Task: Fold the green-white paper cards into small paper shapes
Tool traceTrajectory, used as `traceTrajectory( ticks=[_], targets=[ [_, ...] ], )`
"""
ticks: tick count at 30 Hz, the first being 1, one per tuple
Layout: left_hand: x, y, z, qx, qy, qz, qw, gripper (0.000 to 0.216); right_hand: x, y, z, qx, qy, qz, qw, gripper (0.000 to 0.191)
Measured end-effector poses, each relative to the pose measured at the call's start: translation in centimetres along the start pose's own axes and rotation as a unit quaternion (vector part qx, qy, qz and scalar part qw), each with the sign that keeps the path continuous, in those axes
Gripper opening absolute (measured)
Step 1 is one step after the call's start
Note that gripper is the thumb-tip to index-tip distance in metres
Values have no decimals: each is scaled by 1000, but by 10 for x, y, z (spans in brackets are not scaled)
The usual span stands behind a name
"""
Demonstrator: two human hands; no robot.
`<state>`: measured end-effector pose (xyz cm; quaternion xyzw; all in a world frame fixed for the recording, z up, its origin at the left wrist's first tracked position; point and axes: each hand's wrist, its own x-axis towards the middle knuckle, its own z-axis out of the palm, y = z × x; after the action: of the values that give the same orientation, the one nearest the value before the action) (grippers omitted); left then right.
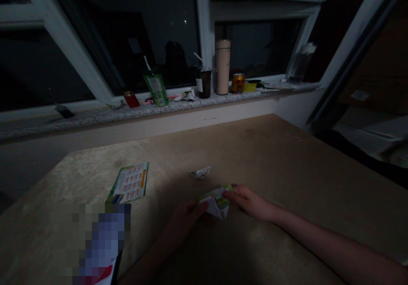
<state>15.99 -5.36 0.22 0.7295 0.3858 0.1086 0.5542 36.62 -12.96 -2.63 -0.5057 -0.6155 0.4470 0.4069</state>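
Between my two hands is a folded piece of printed paper (216, 204), green and white with small text, raised just over the table. My left hand (188, 219) pinches its left side, with the thumb on top. The fingers of my right hand (247, 199) grip its upper right corner. A small folded paper piece (200, 173) lies on the table just beyond my hands. Farther left, a flat printed leaflet (130, 183) with rows of red and white boxes rests on the table.
The brown table (255, 149) reaches to the wall below a window. On the speckled sill (181, 105) stand a green pouch (156, 88), a dark cup with a straw (204, 83), a tall pink bottle (223, 67) and an orange can (238, 83). A pixelated area covers the lower left.
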Motion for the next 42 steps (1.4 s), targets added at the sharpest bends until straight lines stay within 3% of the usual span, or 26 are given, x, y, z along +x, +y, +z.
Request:
traceTrajectory(
  ticks=[18,28,42],
  targets=[
    [-2,2,-2,49,31,9,998,47,-3,-10,-6,93,-43,-10,995,51],
    [-1,2,-2,57,40,7,998,51,0,-7,-1,139,26,25,990,48],
    [-4,5,0,49,34,4,998,51,-1,-10,1,105,18,0,994,36]
  ],
)
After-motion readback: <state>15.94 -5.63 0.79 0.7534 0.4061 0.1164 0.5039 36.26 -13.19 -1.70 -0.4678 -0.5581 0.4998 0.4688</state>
